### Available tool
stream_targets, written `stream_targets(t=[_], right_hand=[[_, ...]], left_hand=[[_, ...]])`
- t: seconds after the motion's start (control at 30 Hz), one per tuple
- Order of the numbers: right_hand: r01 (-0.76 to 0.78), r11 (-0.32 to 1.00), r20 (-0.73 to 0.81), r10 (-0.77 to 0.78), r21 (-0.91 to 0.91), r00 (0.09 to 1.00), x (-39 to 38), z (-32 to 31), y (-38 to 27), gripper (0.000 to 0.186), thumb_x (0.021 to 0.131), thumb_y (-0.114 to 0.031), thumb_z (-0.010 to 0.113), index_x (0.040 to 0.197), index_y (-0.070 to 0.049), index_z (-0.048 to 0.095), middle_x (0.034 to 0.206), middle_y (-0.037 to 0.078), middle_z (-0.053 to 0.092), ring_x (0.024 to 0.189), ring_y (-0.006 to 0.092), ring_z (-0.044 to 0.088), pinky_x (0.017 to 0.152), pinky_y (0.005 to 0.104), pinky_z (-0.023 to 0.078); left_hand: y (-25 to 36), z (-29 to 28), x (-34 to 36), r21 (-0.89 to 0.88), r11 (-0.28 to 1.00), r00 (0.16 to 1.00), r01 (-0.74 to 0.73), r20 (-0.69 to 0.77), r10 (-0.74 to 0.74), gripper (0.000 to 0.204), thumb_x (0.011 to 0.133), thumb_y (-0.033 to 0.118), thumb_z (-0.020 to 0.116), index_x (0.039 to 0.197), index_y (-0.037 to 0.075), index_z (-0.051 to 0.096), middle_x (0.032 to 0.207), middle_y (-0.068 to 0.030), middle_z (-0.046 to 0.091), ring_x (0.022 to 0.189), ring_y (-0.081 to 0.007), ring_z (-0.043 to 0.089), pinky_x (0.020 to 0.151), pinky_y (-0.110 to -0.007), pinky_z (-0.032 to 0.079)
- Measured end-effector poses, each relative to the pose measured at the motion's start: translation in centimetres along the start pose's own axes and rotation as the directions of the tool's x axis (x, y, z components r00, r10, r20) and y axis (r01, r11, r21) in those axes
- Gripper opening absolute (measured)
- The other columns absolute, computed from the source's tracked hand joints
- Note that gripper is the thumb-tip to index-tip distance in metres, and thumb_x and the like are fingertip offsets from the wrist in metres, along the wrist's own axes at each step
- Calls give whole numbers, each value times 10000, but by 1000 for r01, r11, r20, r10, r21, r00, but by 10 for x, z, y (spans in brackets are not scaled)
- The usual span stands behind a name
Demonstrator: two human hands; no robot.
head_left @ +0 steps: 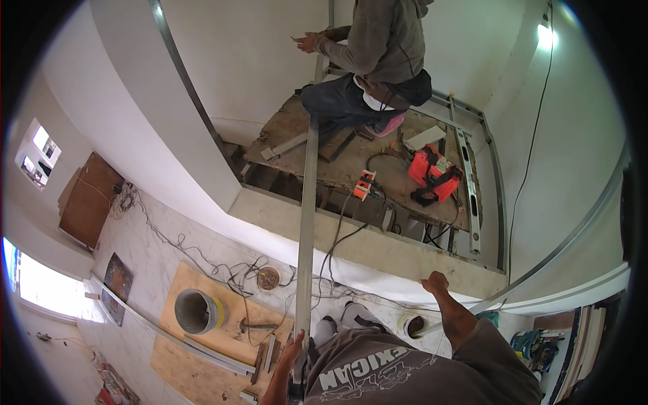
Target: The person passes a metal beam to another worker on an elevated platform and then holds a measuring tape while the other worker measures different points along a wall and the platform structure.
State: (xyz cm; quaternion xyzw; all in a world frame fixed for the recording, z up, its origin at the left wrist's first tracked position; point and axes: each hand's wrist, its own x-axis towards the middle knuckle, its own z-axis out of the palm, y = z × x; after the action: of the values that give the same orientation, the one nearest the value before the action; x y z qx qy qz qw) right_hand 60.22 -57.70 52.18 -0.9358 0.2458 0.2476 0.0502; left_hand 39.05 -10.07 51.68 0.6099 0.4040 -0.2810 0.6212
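Wide fisheye view downward from head height.

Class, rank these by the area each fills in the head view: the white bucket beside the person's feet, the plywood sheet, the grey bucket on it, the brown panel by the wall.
1. Plywood sheet
2. Brown panel
3. Grey bucket
4. White bucket

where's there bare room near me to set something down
The ledge is bare between the black cables and your right hand. The plywood is bare below the bucket, past the metal strip. Crowded: the platform around the red bag, orange reel and level.
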Motion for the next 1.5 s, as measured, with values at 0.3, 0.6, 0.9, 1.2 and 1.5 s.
stream_targets(t=[0.3,0.6,0.9,1.2,1.5], right_hand=[[-15,1000,1,15,-13,1000,-2,-2,-4,556,725,-484,717,1038,-28,662,1090,169,646,1042,313,614,833,411,512],[7,1000,21,-7,-19,1000,2,-2,-2,591,713,-493,725,1067,-26,648,1094,162,645,1050,310,611,839,408,508],[-11,1000,27,12,-28,1000,1,-3,-4,561,722,-479,720,1047,-27,657,1100,162,642,1048,305,612,831,410,513],[0,1000,33,1,-21,999,-3,-8,-7,563,727,-476,716,1056,-23,651,1106,168,640,1057,309,607,842,406,509],[21,999,17,-20,-33,1000,-1,-5,-5,581,719,-486,724,1057,-19,651,1101,167,642,1054,314,608,841,406,508]], left_hand=[[8,4,-11,8,999,998,-44,-38,44,813,817,649,550,1210,-63,543,1111,-188,594,1040,-262,562,900,-379,432],[-3,-1,2,58,997,999,-48,4,48,868,807,692,516,1216,-72,540,1127,-204,590,1055,-269,560,908,-379,432],[1,-1,-3,55,995,996,-85,36,83,873,817,691,504,1256,-63,510,1184,-201,565,1119,-262,525,952,-372,398],[1,-2,-2,4,999,997,-53,48,53,849,833,661,512,1294,-51,474,1227,-170,547,1156,-243,494,978,-360,370],[0,-2,-2,52,998,999,-41,5,40,865,818,665,529,1288,-59,477,1202,-192,557,1133,-262,515,960,-371,390]])
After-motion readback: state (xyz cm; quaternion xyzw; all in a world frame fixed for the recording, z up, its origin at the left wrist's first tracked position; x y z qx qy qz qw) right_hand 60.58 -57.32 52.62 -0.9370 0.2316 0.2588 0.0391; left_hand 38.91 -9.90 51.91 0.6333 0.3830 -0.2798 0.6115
